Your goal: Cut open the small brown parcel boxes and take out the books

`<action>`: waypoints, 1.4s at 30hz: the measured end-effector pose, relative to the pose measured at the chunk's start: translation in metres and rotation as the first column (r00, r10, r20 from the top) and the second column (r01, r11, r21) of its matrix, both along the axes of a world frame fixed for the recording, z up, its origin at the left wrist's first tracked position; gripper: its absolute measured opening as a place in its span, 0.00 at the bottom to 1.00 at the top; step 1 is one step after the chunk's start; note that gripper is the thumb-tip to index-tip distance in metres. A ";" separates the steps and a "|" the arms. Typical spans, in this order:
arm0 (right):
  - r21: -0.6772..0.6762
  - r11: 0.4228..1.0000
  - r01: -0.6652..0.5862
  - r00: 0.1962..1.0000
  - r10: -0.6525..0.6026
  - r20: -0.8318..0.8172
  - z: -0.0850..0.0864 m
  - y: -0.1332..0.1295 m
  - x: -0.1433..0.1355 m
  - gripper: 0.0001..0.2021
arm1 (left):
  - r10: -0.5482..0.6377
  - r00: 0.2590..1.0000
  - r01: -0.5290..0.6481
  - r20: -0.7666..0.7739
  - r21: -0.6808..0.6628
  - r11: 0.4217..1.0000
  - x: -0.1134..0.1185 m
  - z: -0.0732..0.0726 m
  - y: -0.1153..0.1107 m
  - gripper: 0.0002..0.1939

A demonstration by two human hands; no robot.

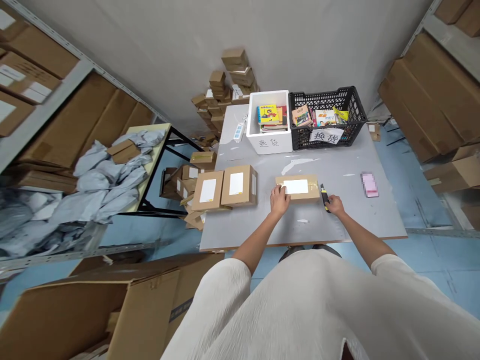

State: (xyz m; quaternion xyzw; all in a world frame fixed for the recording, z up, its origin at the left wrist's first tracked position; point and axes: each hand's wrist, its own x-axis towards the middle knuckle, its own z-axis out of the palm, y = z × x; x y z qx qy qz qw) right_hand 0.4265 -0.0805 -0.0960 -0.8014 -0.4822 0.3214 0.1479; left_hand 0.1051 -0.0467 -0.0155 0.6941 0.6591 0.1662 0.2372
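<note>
A small cardboard box (pixel 311 196) with a white label and clear tape lies on the grey table in front of me. My left hand (pixel 280 200) grips its left end, fingers on the top edge by the label. Just off the box's right end is a black and yellow utility knife (pixel 324 199). My right hand (pixel 334 205) has its fingers closed on the knife's handle, low over the tabletop; whether the blade is out is too small to tell.
Two labelled cardboard boxes (pixel 237 186) stand left on the table (pixel 255 227). At the back are a white foam bin (pixel 270 144) and a black crate (pixel 347 137) holding books. A phone (pixel 369 184) lies right. A large open carton (pixel 150 305) stands at lower left.
</note>
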 end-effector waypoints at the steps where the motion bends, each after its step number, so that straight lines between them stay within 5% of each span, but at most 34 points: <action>1: -0.025 0.999 -0.029 0.999 0.030 0.027 -0.003 0.000 -0.003 0.14 | -0.003 1.000 0.003 -0.007 -0.001 1.000 -0.001 0.000 0.000 0.22; 9: -0.159 0.961 -0.228 0.962 0.247 0.118 -0.015 -0.009 -0.002 0.19 | 0.000 1.000 0.000 -0.024 -0.006 1.000 -0.002 -0.005 -0.003 0.23; 15: -0.165 0.978 -0.126 0.989 0.136 0.050 -0.011 -0.010 0.018 0.25 | 0.002 0.998 -0.002 -0.058 -0.006 1.000 -0.002 -0.003 -0.001 0.23; 20: -0.078 0.997 0.011 0.993 -0.020 -0.120 0.013 0.002 0.042 0.19 | -0.018 0.998 0.018 -0.054 0.010 1.000 0.001 -0.002 0.002 0.22; 25: 0.052 0.992 0.113 0.910 -0.083 -0.406 0.065 0.029 0.055 0.13 | -0.048 0.999 0.047 0.002 0.030 0.998 0.010 -0.003 0.000 0.20; 32: 0.163 0.962 -0.221 0.896 0.266 -0.356 0.135 0.060 0.014 0.14 | -0.134 0.990 0.129 0.041 0.118 0.985 0.019 0.003 -0.016 0.17; 36: 0.237 0.850 -0.471 0.853 0.507 -0.122 0.148 0.068 -0.028 0.15 | -0.164 0.984 0.155 0.063 0.128 0.980 0.016 0.005 -0.021 0.18; 42: 0.154 0.689 -0.708 0.706 0.691 0.156 0.149 0.081 -0.067 0.14 | -0.229 0.956 0.193 0.182 0.196 0.961 0.003 -0.011 -0.021 0.20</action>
